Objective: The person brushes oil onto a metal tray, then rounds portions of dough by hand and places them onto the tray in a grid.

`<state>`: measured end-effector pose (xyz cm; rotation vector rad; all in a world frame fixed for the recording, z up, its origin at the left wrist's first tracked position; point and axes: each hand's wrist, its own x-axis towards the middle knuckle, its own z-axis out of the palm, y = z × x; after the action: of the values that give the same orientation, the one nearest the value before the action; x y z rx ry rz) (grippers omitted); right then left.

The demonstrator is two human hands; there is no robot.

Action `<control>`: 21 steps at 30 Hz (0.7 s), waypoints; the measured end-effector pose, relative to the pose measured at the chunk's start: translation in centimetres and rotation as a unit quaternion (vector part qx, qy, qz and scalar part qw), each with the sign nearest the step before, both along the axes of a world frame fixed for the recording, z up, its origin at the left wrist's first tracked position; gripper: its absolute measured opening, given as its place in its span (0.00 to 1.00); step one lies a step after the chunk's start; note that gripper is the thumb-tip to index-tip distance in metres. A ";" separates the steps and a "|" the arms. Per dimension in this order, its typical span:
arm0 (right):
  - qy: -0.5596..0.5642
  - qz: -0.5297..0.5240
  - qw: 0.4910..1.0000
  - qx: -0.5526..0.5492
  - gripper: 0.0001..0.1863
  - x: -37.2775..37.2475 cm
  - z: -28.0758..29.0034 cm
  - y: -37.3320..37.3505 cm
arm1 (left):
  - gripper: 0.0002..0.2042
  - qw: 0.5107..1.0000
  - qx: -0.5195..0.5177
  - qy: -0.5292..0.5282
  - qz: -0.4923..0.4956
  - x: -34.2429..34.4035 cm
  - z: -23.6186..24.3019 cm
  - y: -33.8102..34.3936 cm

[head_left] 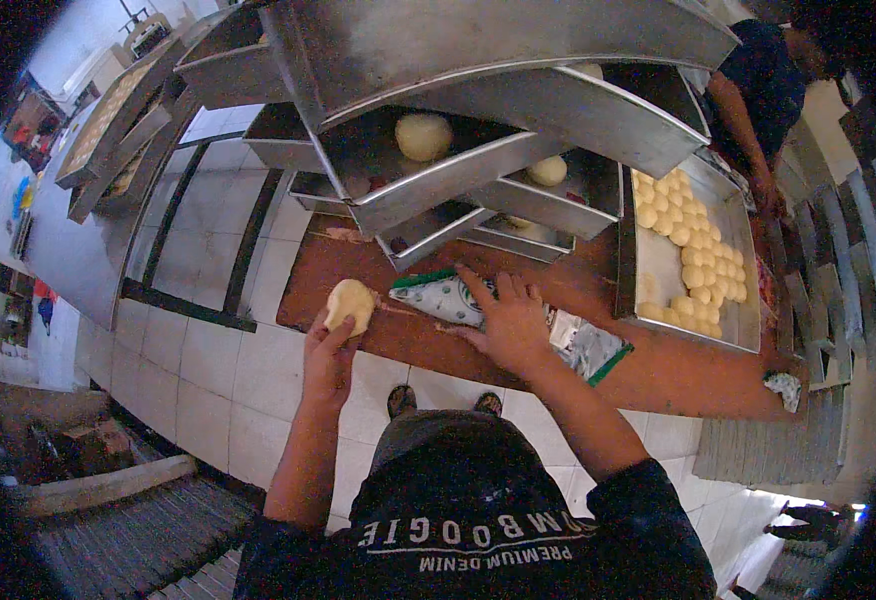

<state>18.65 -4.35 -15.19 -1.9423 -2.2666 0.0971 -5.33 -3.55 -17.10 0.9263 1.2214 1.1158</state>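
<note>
My left hand (328,362) pinches a flattened round of pale dough (351,302) between thumb and fingers, held up near the left part of the brown table (678,378). Lying across that table is a silver, white and green foil bag (434,294), its narrow end pointing left. From above, my right hand (514,318) grips the bag's middle, thumb on the near side and fingers over the far side. The hand hides the middle of the bag.
Crossed metal pans (518,90) rise in a stack beyond my hands, some with a dough ball (424,137) inside. To the right, a metal tray (700,336) holds many dough balls. A co-worker's arm (743,125) reaches down beside it. Crumpled foil (784,390) lies at the table's right end.
</note>
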 end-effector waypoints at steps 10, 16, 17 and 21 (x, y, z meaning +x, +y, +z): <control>0.070 0.060 0.996 0.008 0.31 2.1 -1.6 0.4 | 0.21 0.998 0.015 -0.037 -0.050 3.6 -1.3 0.5; 0.108 0.055 0.992 -0.040 0.27 2.4 -1.9 0.6 | 0.22 0.992 0.071 -0.028 -0.103 3.9 -1.1 0.7; 0.102 0.055 0.992 -0.046 0.27 2.4 -1.8 0.6 | 0.22 0.991 0.074 -0.051 -0.099 3.9 -1.5 0.7; 0.101 0.053 0.992 -0.048 0.25 2.4 -1.7 0.7 | 0.24 0.992 0.060 -0.063 -0.096 3.6 -2.1 0.6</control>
<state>21.03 -3.68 -16.89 -1.7639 -2.2665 0.4023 -1.69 -2.94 -19.19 1.0269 0.9501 1.0850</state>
